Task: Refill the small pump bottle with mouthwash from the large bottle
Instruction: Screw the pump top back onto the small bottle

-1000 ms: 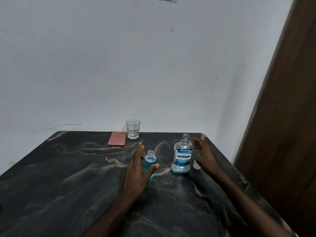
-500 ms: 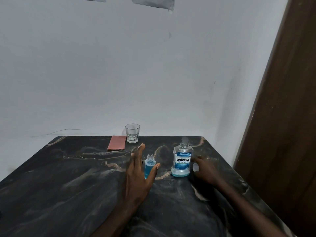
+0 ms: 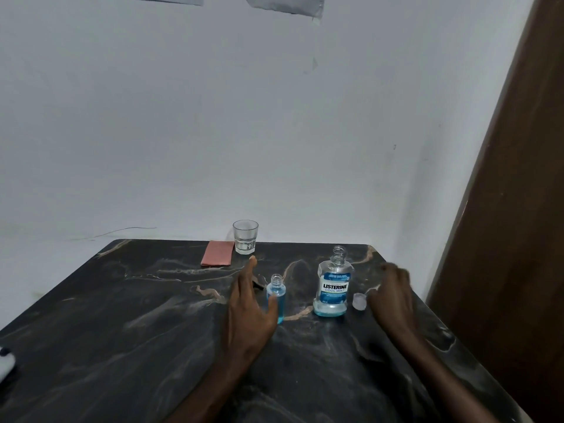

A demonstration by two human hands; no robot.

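The small pump bottle point(image 3: 276, 296), uncapped and nearly full, was flanked by the spread fingers of the left hand point(image 3: 248, 309); the near-drained Listerine bottle point(image 3: 333, 285) stood beyond the empty, loosely curled right hand point(image 3: 393, 296), recapping apparently outstanding.

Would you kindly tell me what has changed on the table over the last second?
The right hand dropped from beside the large bottle's neck to the table, then drew back to the right, uncovering a small cap beside that bottle. Nothing was grasped. The left hand remains open around the uncapped small bottle; the glass and pink cloth stayed put.
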